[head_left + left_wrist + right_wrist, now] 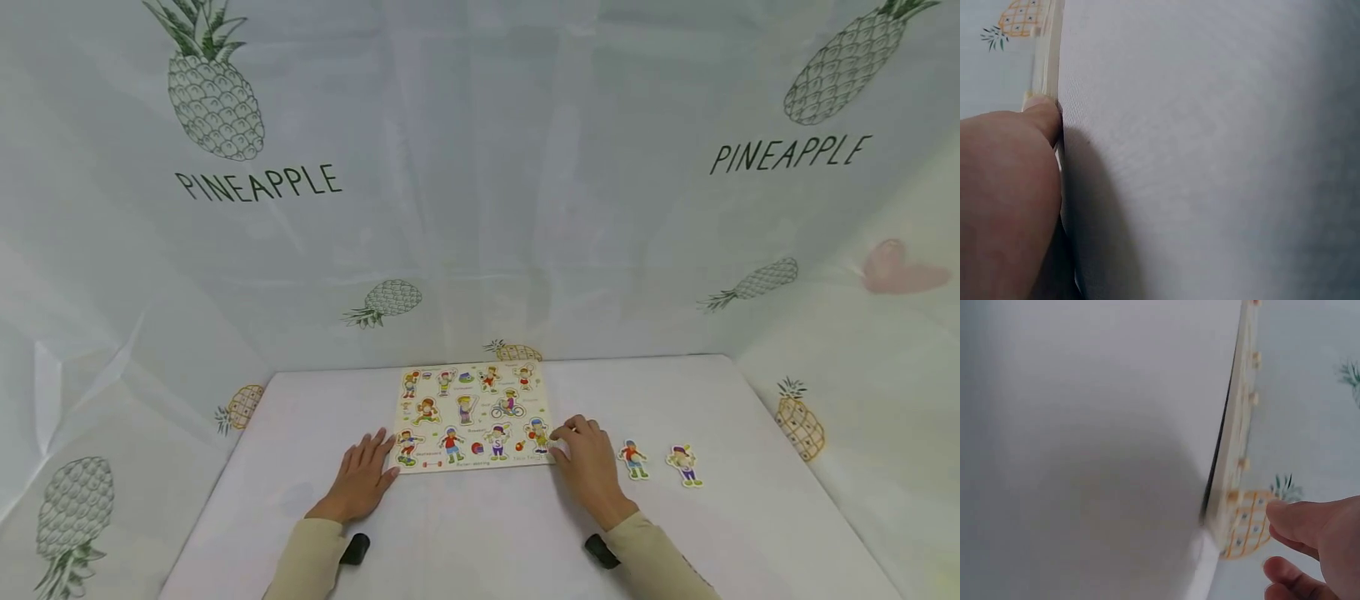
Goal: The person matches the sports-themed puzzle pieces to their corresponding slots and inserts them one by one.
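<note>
A pale wooden puzzle board (480, 467) with printed cartoon figures of children at sports lies flat on the table. My left hand (358, 479) rests at its left side with fingers spread; in the left wrist view the thumb (1041, 112) touches the board's edge. At the lower right corner is my right hand (588, 462), its fingertips bent close by the yellow-and-blue figure (538, 435). Thumb and finger stand apart with nothing between them in the right wrist view, where small wooden knobs (1243, 464) rise from the board.
To the right of my right hand lie two loose figure pieces, one in a red top (634, 460) and one in purple trousers (685, 465). White cloth printed with pineapples (480, 183) hangs behind the white table (480, 542) and at both sides.
</note>
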The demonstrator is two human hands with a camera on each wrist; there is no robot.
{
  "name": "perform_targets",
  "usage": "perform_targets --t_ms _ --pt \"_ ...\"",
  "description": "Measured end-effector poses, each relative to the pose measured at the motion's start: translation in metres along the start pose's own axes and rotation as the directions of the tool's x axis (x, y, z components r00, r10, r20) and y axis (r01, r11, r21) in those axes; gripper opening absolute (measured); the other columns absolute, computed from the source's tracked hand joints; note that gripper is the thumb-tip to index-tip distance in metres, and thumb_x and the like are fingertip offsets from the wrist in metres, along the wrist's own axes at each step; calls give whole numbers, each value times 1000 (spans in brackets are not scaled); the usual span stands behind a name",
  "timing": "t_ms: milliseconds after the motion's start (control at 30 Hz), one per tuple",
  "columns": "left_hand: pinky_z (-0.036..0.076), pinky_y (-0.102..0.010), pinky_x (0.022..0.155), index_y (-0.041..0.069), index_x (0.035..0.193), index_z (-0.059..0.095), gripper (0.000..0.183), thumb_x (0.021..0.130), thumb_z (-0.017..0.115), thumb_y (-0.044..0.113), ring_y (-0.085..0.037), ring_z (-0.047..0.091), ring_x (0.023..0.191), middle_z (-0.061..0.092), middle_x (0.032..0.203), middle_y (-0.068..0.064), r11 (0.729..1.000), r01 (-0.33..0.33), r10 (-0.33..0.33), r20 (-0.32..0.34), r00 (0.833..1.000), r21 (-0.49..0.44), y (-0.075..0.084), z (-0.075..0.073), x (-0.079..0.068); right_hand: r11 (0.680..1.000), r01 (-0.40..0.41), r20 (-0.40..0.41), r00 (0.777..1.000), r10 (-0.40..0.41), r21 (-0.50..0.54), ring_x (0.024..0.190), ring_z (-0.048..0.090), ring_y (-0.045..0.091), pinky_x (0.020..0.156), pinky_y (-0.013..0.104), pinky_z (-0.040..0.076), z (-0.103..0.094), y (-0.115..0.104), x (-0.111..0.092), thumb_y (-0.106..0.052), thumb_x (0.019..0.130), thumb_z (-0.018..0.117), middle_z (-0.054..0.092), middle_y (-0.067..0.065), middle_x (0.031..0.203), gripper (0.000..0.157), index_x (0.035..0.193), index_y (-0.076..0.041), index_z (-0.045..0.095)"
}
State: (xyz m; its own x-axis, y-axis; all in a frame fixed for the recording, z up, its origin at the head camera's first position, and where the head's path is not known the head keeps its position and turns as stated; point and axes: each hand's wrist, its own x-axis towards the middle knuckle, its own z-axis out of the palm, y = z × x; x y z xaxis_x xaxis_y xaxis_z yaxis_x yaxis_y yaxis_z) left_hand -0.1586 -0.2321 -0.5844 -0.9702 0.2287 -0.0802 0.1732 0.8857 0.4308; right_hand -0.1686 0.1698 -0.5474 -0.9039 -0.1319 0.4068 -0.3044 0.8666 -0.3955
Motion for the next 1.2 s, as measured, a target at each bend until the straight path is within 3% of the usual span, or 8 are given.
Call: perform_targets --t_ms 267,533,833,1200 --pt "9 -70 124 -2 162 34 64 110 55 29 -56 14 157 23 171 -28 1000 -15 15 -19 1000 3 -1 1 1 997 -47 -58 997 43 -69 89 61 38 78 54 51 -29 50 -20 -1 75 93 67 14 99 24 93 -5 78" --pt "9 -70 124 -3 162 33 64 109 55 27 -56 14 157 22 171 -29 1000 -13 13 -14 1000 9 1 0 2 991 -59 -74 996 50 -121 85 61 40 72 55 52 -46 80 -31 2 73 92 69 16 96 23 91 -3 79" --pt "11 -71 123 -3 161 34 63 110 56 28 -56 15 156 23 171 -29 1000 -23 23 -26 999 11 -3 2 0 982 -120 8 992 122 -149 86 62 40 74 59 51 -54 93 -37 -1 77 91 68 15 96 18 87 -6 78" --pt "9 -70 124 -3 161 35 64 109 56 27 -56 14 157 22 171 -29 1000 1 -1 -14 1000 2 1 0 0 983 -97 42 994 105 -157 84 60 37 75 57 52 -55 95 -32 -2 77 92 66 13 91 19 84 -5 75"
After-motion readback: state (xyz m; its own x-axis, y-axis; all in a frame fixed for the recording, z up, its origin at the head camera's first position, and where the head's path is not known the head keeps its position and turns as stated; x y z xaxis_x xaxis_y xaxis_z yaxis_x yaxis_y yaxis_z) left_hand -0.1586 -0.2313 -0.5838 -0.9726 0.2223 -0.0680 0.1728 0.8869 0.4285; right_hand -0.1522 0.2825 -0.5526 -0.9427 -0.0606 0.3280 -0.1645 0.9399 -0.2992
